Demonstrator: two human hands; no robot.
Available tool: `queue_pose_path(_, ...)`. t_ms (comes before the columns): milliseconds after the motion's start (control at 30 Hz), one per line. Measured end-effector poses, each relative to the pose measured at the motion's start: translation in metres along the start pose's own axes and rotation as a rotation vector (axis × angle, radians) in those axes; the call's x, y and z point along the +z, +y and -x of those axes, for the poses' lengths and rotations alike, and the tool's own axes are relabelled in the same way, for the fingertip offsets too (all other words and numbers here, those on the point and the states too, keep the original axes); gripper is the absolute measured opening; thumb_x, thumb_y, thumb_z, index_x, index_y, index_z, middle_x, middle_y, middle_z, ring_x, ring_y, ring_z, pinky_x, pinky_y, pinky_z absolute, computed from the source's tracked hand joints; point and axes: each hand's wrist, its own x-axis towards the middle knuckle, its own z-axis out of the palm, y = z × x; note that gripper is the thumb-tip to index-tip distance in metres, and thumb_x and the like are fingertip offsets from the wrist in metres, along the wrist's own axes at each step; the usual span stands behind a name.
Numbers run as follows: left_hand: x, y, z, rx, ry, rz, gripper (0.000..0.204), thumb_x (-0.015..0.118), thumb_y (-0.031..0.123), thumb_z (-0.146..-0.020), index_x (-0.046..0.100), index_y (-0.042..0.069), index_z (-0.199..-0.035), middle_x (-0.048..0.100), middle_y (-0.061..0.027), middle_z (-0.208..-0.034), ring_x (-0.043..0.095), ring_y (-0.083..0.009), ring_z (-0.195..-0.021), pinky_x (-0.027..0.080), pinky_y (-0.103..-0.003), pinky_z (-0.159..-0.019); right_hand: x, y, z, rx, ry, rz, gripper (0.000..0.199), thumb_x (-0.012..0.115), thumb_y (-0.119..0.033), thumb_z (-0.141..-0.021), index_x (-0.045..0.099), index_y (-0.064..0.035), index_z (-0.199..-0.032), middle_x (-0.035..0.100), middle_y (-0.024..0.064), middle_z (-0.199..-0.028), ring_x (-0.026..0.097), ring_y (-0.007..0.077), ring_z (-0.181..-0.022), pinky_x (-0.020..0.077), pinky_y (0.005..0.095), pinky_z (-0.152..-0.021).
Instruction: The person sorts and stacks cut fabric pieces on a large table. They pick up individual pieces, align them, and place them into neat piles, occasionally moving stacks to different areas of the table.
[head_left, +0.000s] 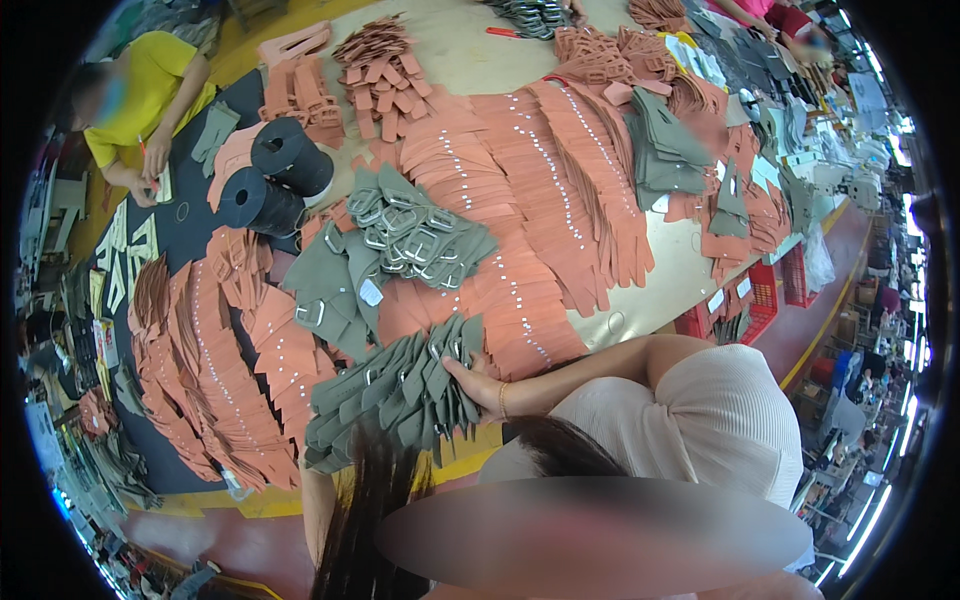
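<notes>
Fingers of right hand [476, 385] curled round the edge of a fanned stack of grey-green strap pieces [395, 395] at the bench [640, 300] front edge, prob. to keep the fan together; left hand hidden, can't tell its state.

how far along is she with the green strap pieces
Already fanned out: long rows of salmon straps cover the table. In hand: her right hand rests on a spread stack of grey-green buckle pieces; the left hand is hidden. Left: another grey-green pile with loose metal buckles lies unsorted behind.
</notes>
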Motion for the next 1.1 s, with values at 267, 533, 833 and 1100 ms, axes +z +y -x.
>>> queue_pose_path(267,0.054,-0.034,0.041,-0.052,-0.028,-0.034,0.067,0.041,0.051,-0.090,0.038,0.002,-0.136,0.050,-0.0129,-0.130,0.053,-0.0243,-0.112,0.044,-0.036,-0.094,-0.029,0.016,-0.016,-0.207,0.077,0.198,0.089,0.054,-0.058,-0.082,0.012,-0.0085,-0.143,0.039,0.0196,-0.134,0.045,0.0296,-0.118,0.0435,0.0429,-0.091)
queue_pose_path(533,0.128,-0.040,0.102,-0.015,0.014,0.021,0.060,0.042,0.046,-0.093,0.040,0.003,-0.135,0.052,-0.0128,-0.128,0.056,-0.0229,-0.109,0.046,-0.034,-0.092,-0.077,0.019,-0.004,-0.030,-0.509,-0.259,0.065,0.049,-0.049,-0.089,0.031,-0.0115,-0.139,0.046,0.0165,-0.128,0.052,0.0255,-0.113,0.0425,0.0385,-0.095)
queue_pose_path(833,0.252,-0.030,0.142,0.079,0.079,-0.039,0.060,0.042,0.047,-0.094,0.040,0.004,-0.135,0.050,-0.0127,-0.130,0.055,-0.0239,-0.112,0.045,-0.035,-0.096,-0.135,-0.011,0.036,-0.007,-0.768,-0.130,0.062,0.047,-0.048,-0.090,0.032,-0.0115,-0.139,0.046,0.0158,-0.129,0.052,0.0252,-0.113,0.0426,0.0381,-0.096)
queue_pose_path(1100,0.372,-0.008,0.121,0.304,-0.079,-0.087,0.061,0.038,0.048,-0.095,0.036,0.004,-0.137,0.051,-0.0124,-0.129,0.056,-0.0214,-0.111,0.046,-0.033,-0.095,-0.176,-0.132,0.085,-0.275,-1.039,-0.127,0.060,0.045,-0.046,-0.091,0.032,-0.0115,-0.139,0.046,0.0152,-0.129,0.052,0.0250,-0.113,0.0426,0.0378,-0.096)
